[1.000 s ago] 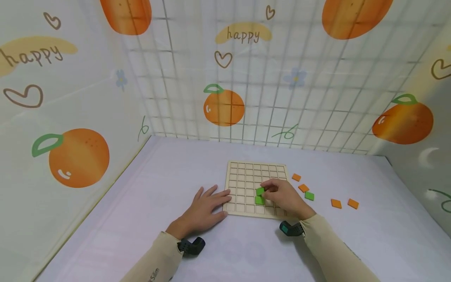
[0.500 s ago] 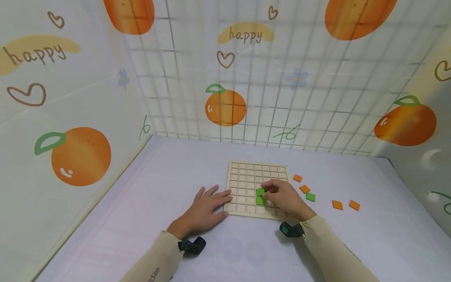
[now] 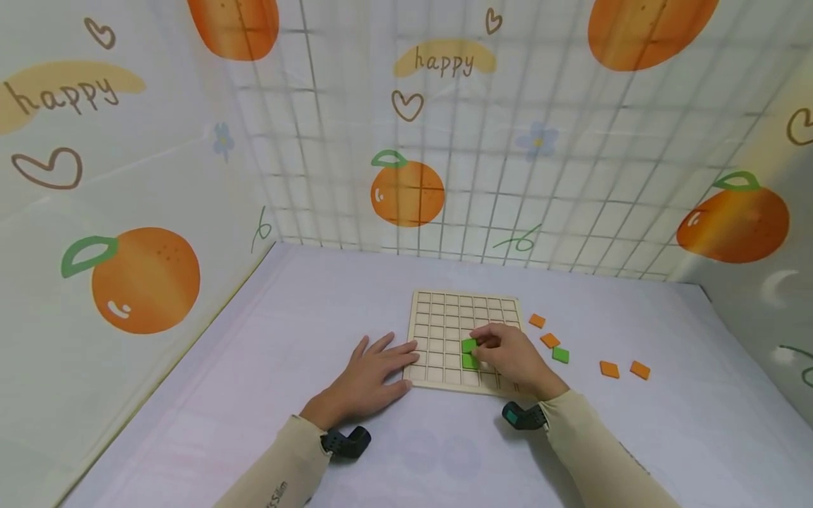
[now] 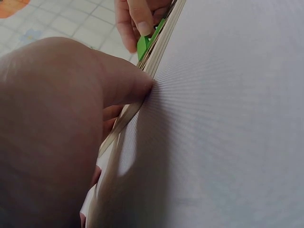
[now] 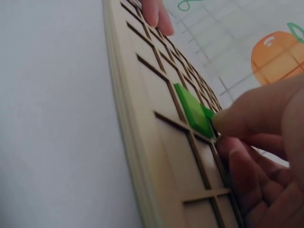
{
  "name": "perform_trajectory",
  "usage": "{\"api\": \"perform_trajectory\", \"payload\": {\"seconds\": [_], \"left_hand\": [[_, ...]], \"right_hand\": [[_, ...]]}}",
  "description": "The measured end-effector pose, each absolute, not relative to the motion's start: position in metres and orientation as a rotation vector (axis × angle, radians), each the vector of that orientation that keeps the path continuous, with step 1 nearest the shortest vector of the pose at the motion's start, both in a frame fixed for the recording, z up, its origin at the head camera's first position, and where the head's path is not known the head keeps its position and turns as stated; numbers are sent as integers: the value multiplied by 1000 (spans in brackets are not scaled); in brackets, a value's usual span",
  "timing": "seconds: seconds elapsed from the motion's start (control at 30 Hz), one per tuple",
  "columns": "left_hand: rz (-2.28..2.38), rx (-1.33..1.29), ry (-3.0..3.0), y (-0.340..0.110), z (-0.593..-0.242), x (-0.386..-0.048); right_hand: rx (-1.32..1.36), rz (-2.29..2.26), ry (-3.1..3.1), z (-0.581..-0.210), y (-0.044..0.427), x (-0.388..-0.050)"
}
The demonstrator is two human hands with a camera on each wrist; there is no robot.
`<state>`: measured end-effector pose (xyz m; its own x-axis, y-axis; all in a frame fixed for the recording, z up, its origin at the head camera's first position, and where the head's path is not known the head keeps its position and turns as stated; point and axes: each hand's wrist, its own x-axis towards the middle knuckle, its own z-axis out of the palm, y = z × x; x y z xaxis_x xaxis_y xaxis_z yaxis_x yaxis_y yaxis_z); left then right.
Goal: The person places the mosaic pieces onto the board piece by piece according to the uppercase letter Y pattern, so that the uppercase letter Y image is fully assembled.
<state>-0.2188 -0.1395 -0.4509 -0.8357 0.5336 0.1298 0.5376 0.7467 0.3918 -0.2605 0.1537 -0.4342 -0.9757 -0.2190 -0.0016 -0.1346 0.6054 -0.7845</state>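
Observation:
A wooden grid board [image 3: 435, 319] lies on the table with two green square tiles on it, one behind the other. The right hand [image 3: 513, 356] pinches the farther green tile [image 3: 468, 346] between thumb and fingers; in the left wrist view a green tile [image 4: 142, 47] appears tilted at its fingertips. Just in front lies the nearer green tile [image 3: 469, 362], seen in the right wrist view as a green tile [image 5: 192, 111] over a grid cell. Fingers spread, the left hand [image 3: 365, 377] rests at the board's left edge, thumb touching the near left corner.
Right of the board lie several loose tiles: a green tile [image 3: 560, 355] and orange tiles, among them an orange tile [image 3: 550, 341] and an orange tile [image 3: 640, 370]. A printed curtain [image 3: 343, 141] over a wire grid stands behind the table [image 3: 330, 289].
The head view shifts slightly. Both hands keep their places at the board, and the right hand still pinches the farther green tile.

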Motion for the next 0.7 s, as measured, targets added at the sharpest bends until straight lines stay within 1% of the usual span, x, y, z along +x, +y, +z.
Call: {"api": "perform_trajectory", "payload": {"seconds": [0.7], "left_hand": [[-651, -881, -2949, -138, -449, -218]], "right_hand": [[-361, -1292, 2736, -439, 159, -262]]}}
